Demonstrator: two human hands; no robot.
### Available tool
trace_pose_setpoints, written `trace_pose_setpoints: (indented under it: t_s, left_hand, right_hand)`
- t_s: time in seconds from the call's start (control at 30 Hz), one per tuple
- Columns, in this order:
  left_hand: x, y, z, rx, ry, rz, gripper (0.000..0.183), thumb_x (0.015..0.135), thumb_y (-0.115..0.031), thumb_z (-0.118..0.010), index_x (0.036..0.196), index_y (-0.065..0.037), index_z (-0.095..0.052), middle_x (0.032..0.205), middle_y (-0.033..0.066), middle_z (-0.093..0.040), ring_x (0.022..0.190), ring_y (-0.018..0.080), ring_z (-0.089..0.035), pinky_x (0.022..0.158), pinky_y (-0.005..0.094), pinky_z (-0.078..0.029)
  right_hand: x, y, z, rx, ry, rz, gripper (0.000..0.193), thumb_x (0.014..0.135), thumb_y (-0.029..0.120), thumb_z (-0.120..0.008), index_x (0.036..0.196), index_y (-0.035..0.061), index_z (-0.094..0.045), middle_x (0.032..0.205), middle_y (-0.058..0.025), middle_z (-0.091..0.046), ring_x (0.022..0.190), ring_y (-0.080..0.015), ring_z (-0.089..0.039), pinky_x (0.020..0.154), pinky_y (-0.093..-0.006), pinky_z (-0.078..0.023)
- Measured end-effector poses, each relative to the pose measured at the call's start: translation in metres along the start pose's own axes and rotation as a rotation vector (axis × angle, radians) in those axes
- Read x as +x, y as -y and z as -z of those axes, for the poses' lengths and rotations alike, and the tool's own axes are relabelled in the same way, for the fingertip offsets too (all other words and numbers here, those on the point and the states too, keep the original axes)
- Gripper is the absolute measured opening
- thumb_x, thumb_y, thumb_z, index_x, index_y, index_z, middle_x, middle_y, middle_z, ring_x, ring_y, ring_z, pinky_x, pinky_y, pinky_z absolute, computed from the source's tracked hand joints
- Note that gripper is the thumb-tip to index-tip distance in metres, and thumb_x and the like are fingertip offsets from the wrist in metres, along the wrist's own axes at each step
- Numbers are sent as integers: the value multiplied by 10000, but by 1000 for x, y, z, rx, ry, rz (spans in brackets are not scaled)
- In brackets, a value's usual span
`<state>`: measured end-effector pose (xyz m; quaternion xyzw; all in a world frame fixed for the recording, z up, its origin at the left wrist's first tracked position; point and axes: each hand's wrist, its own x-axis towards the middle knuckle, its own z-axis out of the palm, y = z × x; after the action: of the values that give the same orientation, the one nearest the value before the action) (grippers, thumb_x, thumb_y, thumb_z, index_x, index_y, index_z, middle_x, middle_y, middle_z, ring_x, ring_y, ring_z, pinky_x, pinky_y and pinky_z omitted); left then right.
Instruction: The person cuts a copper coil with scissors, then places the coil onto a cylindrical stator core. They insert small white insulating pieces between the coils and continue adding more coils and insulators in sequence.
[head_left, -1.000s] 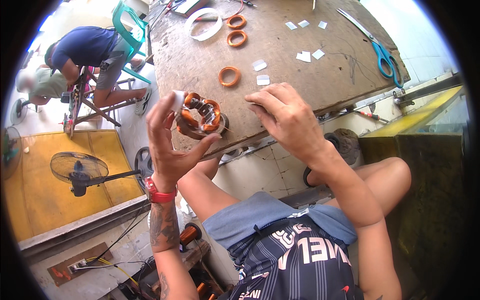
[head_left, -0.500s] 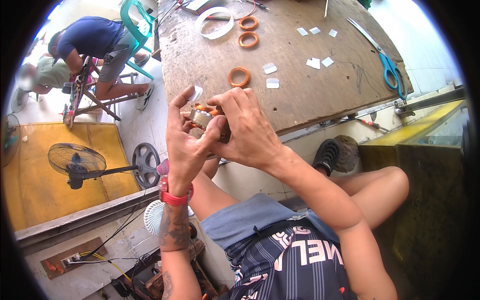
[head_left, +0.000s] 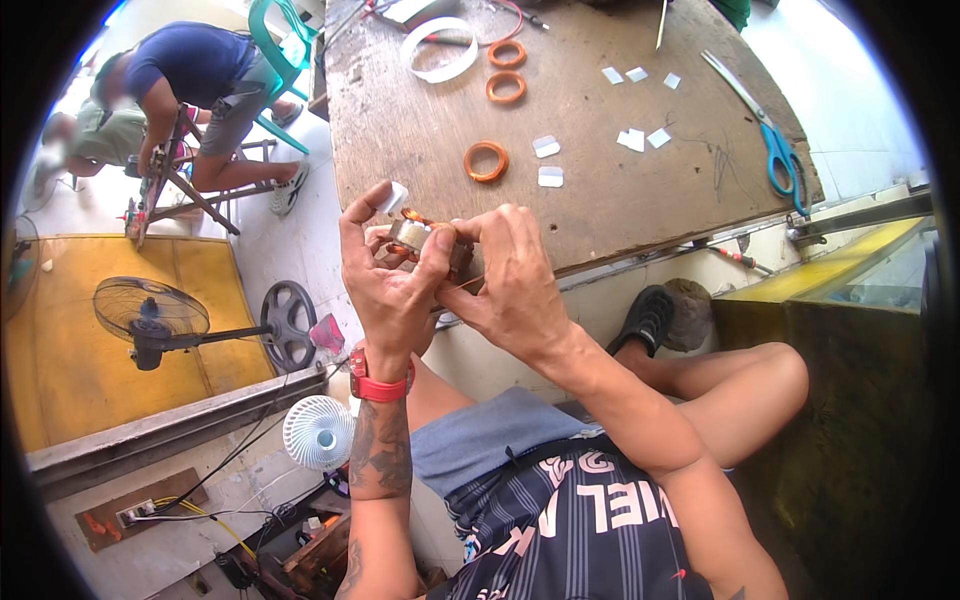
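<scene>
the wooden table (head_left: 600, 190) spreads beyond both hands. just off its near edge, the left hand (head_left: 392, 290) is clamped around a small motor stator (head_left: 418, 236); the right hand (head_left: 512, 290), beside it on the right, pinches its copper side.

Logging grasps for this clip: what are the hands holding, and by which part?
Both hands, left hand and right hand, hold a small copper-wound motor stator by its metal rim, between fingertips and thumbs.

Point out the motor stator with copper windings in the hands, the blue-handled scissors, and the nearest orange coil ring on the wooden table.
motor stator with copper windings (head_left: 412, 234), head view, metal core
blue-handled scissors (head_left: 780, 150), head view, handle
orange coil ring (head_left: 486, 161), head view, rim
</scene>
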<state>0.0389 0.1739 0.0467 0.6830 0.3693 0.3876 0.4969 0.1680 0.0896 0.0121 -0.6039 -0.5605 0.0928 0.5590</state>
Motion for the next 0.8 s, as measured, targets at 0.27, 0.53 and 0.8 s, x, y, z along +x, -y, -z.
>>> trace_pose_setpoints:
  t_s: [0.27,0.53,0.8]
  left_hand:
    - [32,1,35,-145,454,-15,865,808,-135,-928,1507,29,-446,1330,187,-662,1252,251,-651,1100,395,-524]
    - [40,-9,27,-56,543,-88,887,819,-209,-908,1544,2,-443,1428,176,-608,1358,260,-582,1155,417,-467]
    - [11,18,-24,-183,62,-133,609,1015,-368,-749,1448,-10,-512,1253,148,-666,1093,188,-692,961,326,-560]
  right_hand:
    - [-16,-7,40,-90,83,-8,520,903,180,-787,1356,45,-570,1152,-155,-629,1083,-343,-592,975,-450,-491]
    - [-14,-16,43,8,48,-10,380,944,36,-703,1317,48,-630,1096,-124,-690,1049,-313,-634,949,-435,-521]
    - [-17,-22,29,-70,107,118,381,874,24,-689,1253,65,-705,1093,-92,-733,1074,-287,-675,956,-416,-563]
